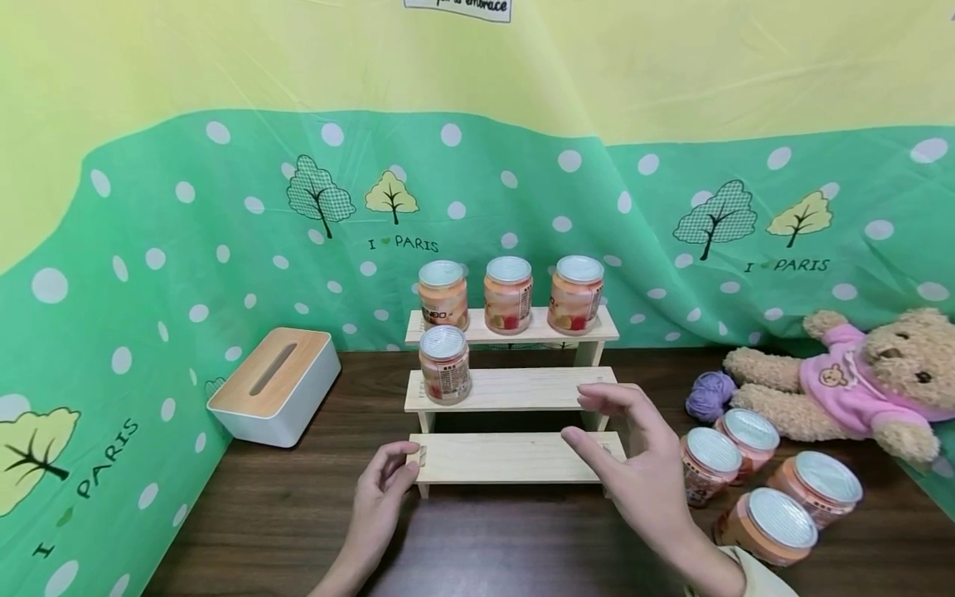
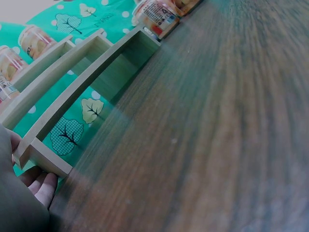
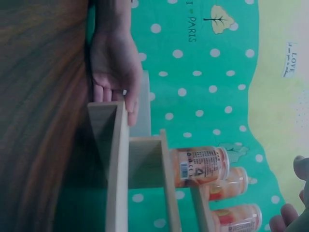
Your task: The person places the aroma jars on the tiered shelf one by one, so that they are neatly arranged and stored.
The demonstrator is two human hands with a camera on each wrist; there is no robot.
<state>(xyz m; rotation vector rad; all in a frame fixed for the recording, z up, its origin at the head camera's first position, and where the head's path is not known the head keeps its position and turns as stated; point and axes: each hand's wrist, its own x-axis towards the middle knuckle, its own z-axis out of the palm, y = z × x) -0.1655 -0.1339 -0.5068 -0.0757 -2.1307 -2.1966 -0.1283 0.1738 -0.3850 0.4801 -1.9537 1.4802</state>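
A three-tier wooden shelf point(image 1: 515, 458) stands on the dark wood table. My left hand point(image 1: 382, 495) grips the left end of its lowest step, thumb on top and fingers behind the end board point(image 2: 48, 157). Above the right end of that step hovers my right hand point(image 1: 643, 473), thumb and fingers spread apart with nothing between them. Three orange-labelled jars with pale lids line the top step: a left jar point(image 1: 443, 300), a middle jar point(image 1: 508, 300) and a right jar point(image 1: 575, 300). One more jar point(image 1: 445, 371) sits at the left of the middle step.
Several similar jars point(image 1: 709, 468) stand on the table to the right, beside my right forearm. Behind them are a purple yarn ball point(image 1: 710, 395) and a teddy bear point(image 1: 843, 373) in pink. A tissue box point(image 1: 276, 385) lies left of the shelf. A green-yellow cloth point(image 1: 522, 182) hangs behind.
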